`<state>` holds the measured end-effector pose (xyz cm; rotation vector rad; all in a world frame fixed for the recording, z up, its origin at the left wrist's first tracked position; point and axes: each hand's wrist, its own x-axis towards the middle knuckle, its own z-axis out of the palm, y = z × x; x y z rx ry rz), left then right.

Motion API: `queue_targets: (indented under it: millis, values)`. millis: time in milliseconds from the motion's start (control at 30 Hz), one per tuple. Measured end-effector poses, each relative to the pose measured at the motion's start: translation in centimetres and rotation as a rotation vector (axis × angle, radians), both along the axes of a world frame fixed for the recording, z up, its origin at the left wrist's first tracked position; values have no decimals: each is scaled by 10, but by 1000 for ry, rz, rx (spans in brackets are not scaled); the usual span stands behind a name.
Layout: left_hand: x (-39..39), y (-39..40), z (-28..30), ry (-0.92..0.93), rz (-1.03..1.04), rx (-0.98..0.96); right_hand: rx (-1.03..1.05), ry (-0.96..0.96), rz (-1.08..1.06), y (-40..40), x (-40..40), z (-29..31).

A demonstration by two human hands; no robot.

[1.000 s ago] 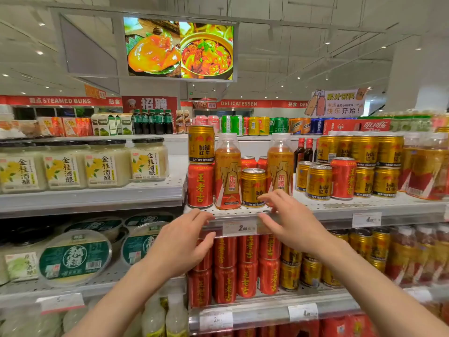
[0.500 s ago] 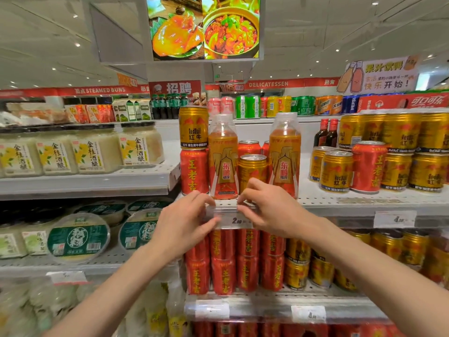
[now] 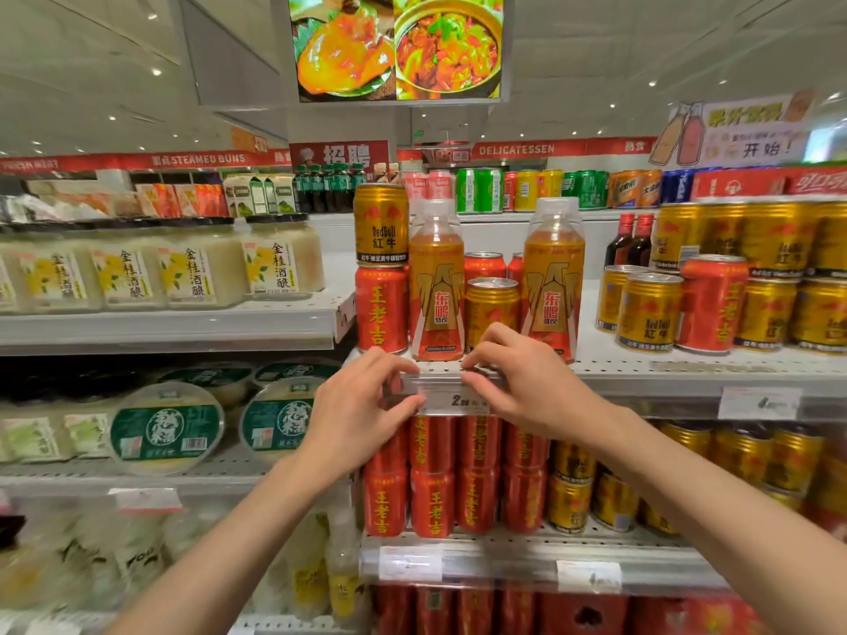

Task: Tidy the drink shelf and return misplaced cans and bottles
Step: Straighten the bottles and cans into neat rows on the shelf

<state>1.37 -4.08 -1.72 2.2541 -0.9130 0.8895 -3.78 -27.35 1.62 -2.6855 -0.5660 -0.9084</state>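
Both hands are at the front edge of the upper drink shelf (image 3: pixel 641 368). My left hand (image 3: pixel 362 405) pinches the left end of the price tag holder (image 3: pixel 451 396), and my right hand (image 3: pixel 527 382) pinches its right end. Just behind stand two orange bottles (image 3: pixel 435 286) (image 3: pixel 552 277) with a gold can (image 3: pixel 490 309) between them. At the left, a gold Red Bull can (image 3: pixel 380 224) is stacked on a red can (image 3: pixel 381 309). Further right, a red can (image 3: pixel 712 304) stands among gold cans (image 3: pixel 648 313).
Red cans (image 3: pixel 431 478) and gold cans (image 3: pixel 573 492) fill the shelf below. To the left, jars of rice wine (image 3: pixel 201 268) sit on a neighbouring shelf, with round green-lidded tubs (image 3: pixel 167 426) under them. A food screen (image 3: pixel 396 45) hangs overhead.
Both hands have closed in on the price tag holder from resting on the shelf edge to pinching its ends. The camera has moved closer to the shelf.
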Motion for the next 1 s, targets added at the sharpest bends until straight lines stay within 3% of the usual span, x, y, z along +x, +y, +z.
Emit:
queue_targets:
  millis: [233, 433, 633, 833, 1000]
  values:
    - [0, 3, 1, 26, -37, -21, 159, 37, -76, 5, -8, 5]
    - [0, 5, 5, 28, -51, 3, 302, -220, -92, 12, -3, 44]
    - [1, 6, 6, 41, -54, 26, 73, -484, -135, 48, 23, 96]
    - [7, 7, 4, 26, -44, 30, -111, -370, -149, 73, 60, 118]
    - [10, 7, 2, 5, -53, 28, -142, -312, -127, 74, 75, 115]
